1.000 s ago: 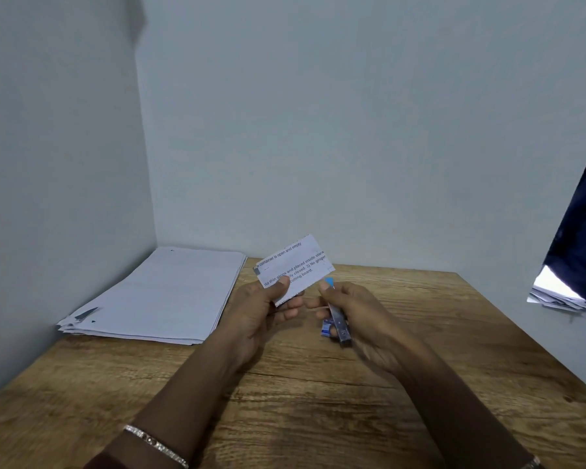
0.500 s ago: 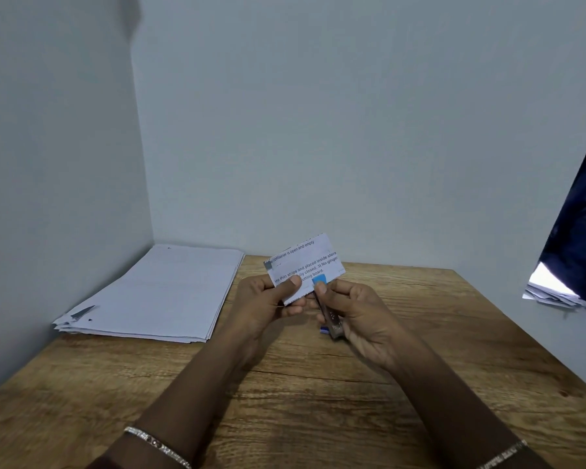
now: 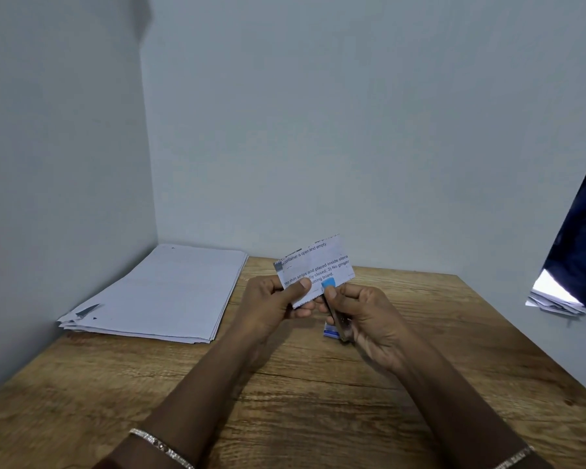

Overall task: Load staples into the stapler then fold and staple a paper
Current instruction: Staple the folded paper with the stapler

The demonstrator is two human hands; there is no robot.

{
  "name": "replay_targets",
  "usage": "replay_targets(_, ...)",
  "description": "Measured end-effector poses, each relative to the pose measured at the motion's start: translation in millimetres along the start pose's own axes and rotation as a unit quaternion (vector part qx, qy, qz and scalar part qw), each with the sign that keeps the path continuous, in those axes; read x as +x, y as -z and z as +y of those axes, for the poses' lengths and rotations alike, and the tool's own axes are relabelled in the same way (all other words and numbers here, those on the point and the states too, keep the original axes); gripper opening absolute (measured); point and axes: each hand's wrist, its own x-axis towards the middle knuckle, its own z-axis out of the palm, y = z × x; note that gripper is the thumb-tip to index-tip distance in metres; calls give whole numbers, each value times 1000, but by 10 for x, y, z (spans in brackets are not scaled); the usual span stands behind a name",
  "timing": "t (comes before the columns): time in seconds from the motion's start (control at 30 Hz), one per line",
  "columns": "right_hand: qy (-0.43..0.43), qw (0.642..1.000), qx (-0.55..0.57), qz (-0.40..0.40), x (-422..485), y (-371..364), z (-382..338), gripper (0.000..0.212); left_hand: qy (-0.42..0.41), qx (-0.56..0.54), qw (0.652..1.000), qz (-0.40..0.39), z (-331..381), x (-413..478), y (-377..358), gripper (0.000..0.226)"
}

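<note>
L hand pinches folded paper above counter; R hand grips stapler, blue tip at paper's lower edge. Paper stack far-left on counter.

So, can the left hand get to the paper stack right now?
Probably yes: nothing stands between the left hand and the stack, though that hand is busy pinching the folded paper.

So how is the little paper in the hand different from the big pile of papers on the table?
The folded paper is small; the paper pile has much bigger sheets. The folded paper is held up, pinched by the left hand; the paper pile lies flat on the table. The folded paper shows printed words; the paper pile's top sheet looks mostly blank. Both are white paper.
</note>
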Motion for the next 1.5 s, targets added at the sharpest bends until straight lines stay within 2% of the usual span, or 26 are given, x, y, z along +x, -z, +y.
replay_targets(0.23,6,999,-28,45,-8,-65,2,32,6,-2,1000,-7,-22,-8,8,22)
replay_targets(0.43,-7,1000,5,12,-11,-94,43,27,9,-8,1000,16,-44,17,27,15)
replay_targets(0.6,-21,994,20,102,26,-107,53,26,20,-30,998,57,-54,73,71,11)
replay_targets(0.67,44,989,-10,143,14,-80,58,22,30,-41,997,59,-53,72,73,14)
replay_targets(0.73,167,954,-157,193,-22,-57,57,18,43,-55,996,62,-52,69,71,12)
replay_targets(0.83,322,829,-409,205,-45,-50,42,20,43,-70,995,59,-57,66,70,13)
replay_targets(0.9,371,768,-492,172,-69,-75,37,15,41,-75,995,53,-59,57,63,17)
replay_targets(1.0,380,744,-533,134,-85,-109,58,19,45,-67,995,62,-48,54,65,35)
replay_targets(1.13,380,750,-526,128,-71,-91,37,18,56,-73,994,63,-20,66,92,71)
replay_targets(1.23,382,760,-511,124,-78,-96,6,13,32,-9,996,87,37,43,54,57)
replay_targets(1.33,373,777,-489,133,-86,-105,-9,10,-32,99,990,91,81,23,77,63)
replay_targets(1.43,349,816,-441,133,-92,-114,-21,4,-112,192,972,69,117,1,116,52)
replay_targets(1.5,307,852,-403,129,-107,-127,-19,8,-110,199,973,43,92,-1,106,47)
